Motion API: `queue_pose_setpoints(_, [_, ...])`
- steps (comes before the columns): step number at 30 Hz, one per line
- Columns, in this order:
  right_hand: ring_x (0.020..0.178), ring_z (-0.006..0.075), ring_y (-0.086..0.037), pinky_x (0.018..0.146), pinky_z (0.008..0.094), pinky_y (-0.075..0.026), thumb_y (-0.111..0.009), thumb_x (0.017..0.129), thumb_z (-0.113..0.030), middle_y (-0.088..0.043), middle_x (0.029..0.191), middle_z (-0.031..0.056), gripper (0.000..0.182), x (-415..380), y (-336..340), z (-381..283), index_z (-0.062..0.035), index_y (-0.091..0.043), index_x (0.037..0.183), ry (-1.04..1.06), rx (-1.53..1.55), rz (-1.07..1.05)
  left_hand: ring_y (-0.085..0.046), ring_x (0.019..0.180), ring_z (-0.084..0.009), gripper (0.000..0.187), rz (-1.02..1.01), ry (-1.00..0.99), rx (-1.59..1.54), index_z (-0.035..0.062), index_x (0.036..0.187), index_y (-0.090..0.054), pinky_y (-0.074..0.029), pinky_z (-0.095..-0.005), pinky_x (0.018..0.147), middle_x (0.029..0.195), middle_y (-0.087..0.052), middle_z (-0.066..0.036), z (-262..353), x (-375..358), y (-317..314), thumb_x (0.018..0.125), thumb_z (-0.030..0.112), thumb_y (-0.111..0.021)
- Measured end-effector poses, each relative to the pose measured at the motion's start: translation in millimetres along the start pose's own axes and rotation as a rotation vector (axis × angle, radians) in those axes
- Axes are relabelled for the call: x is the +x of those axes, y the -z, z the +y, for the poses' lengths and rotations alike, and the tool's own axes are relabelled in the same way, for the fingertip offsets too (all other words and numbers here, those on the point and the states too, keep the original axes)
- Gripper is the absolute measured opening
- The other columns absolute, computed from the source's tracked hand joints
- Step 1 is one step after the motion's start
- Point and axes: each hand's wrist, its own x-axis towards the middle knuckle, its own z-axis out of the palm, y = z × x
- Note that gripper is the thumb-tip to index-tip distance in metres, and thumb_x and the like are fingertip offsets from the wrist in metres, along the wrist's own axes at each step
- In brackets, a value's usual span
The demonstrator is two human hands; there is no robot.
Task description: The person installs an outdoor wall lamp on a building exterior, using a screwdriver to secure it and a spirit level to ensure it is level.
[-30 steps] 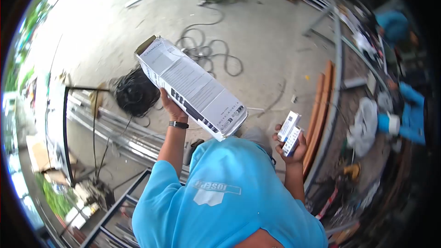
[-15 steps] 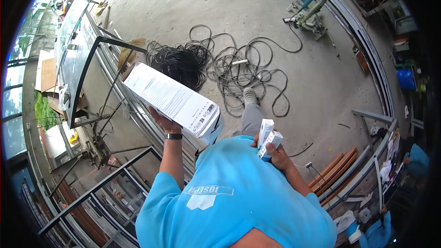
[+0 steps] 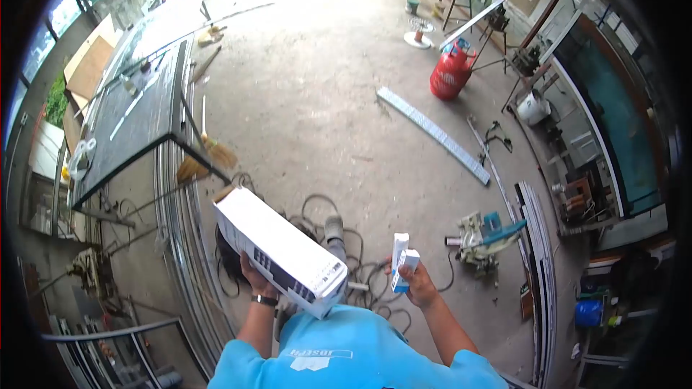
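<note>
A long white cardboard box (image 3: 285, 241) with dark print on its side lies tilted across my left hand (image 3: 258, 277). That hand grips its lower side, and a dark band circles the wrist. Two small white boxes (image 3: 409, 263) with blue print are held together in my right hand (image 3: 418, 284), its fingers wrapped round them. Both hands are in front of my body, well apart. What the boxes contain is hidden.
Tangled black cable (image 3: 317, 209) lies around my feet. A teal mitre saw (image 3: 490, 238) stands at right, beside long metal profiles (image 3: 533, 274). Farther off are a red gas cylinder (image 3: 450, 73) and a pale strip (image 3: 432, 133). A glass-topped table (image 3: 130, 122) and a broom (image 3: 209, 155) are at left.
My view has tilted up, bringing the gas cylinder and far floor into sight. The foot seen ahead has changed place. Both hands keep hold of their boxes.
</note>
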Motion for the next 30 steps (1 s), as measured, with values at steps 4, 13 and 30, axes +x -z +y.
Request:
queue_pose_setpoints(4, [0.105,0.0185,-0.066,0.084,0.0332,-0.056,-0.071,0.094,-0.043,-0.063,0.121,0.009,0.06,167,-10,-91,-0.0045,-0.052,0.135,-0.121,0.136,0.09,-0.062,0.118,-0.0297,0.072,-0.03,-0.015,0.001,0.0048,0.138,-0.055,-0.051,-0.0456,0.102,0.132,-0.064,-0.012,-25,188,-100,0.09,0.056,-0.066])
queue_pose_setpoints(13, [0.099,0.0212,-0.061,0.063,0.0239,-0.052,-0.075,0.082,-0.043,-0.06,0.117,0.0119,0.074,433,4,-235,-0.0053,-0.047,0.139,-0.125,0.536,-0.171,-0.066,0.114,-0.0285,0.066,-0.226,0.092,-0.008,0.0038,0.139,-0.053,-0.055,-0.0436,0.098,0.131,-0.066,-0.012,-41,506,-319,0.096,0.054,-0.059])
queue_pose_setpoints(30, [0.09,0.019,-0.059,0.06,0.0231,-0.053,-0.089,0.073,-0.036,-0.057,0.111,0.009,0.086,1175,92,-529,-0.0091,-0.042,0.139,-0.061,0.418,-0.406,-0.067,0.11,-0.0304,0.073,-0.096,-0.081,0.074,0.0006,0.141,-0.048,-0.055,-0.0441,0.099,0.124,-0.066,-0.017,-67,1112,-634,0.092,0.053,-0.063])
